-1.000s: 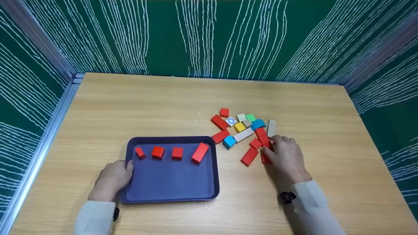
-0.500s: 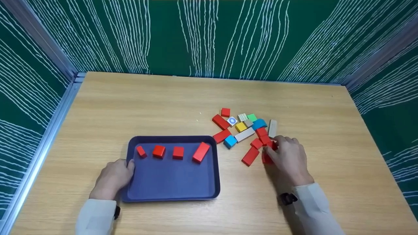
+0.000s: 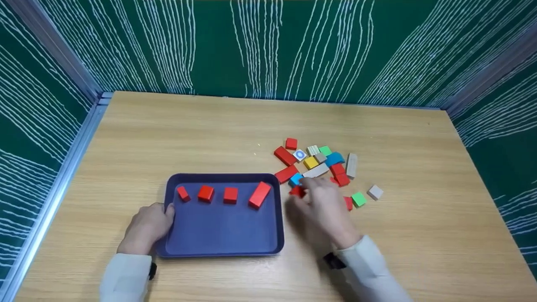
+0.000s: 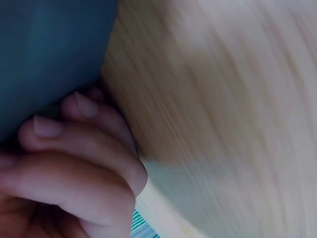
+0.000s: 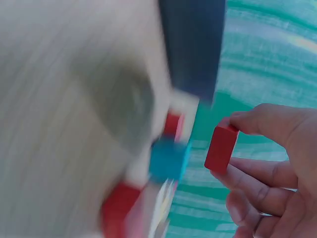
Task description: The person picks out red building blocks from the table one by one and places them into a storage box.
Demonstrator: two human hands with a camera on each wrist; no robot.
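Observation:
My left hand [image 3: 147, 226] grips the left rim of a dark blue tray [image 3: 222, 233], thumb over the edge; in the left wrist view its curled fingers [image 4: 81, 144] lie under the tray's side. Inside, several red blocks stand in a row, with a longer red block [image 3: 259, 195] at the right end. Just right of the tray, my right hand [image 3: 325, 207] pinches a red block [image 5: 222, 148] between thumb and fingertips, off the table. A blue cube [image 3: 295, 179] is partly hidden behind this hand.
Beyond the right hand lies a loose cluster of blocks, among them a yellow block [image 3: 311, 162], a blue curved block [image 3: 334, 158] and a long grey block [image 3: 351, 166]. A green cube [image 3: 358, 199] and a grey cube [image 3: 375, 192] lie to the right. Green walls surround the table.
My right hand has lifted a red block from the cluster's right side and moved left toward the tray. A green cube and a grey cube have come into sight. The left hand stays put.

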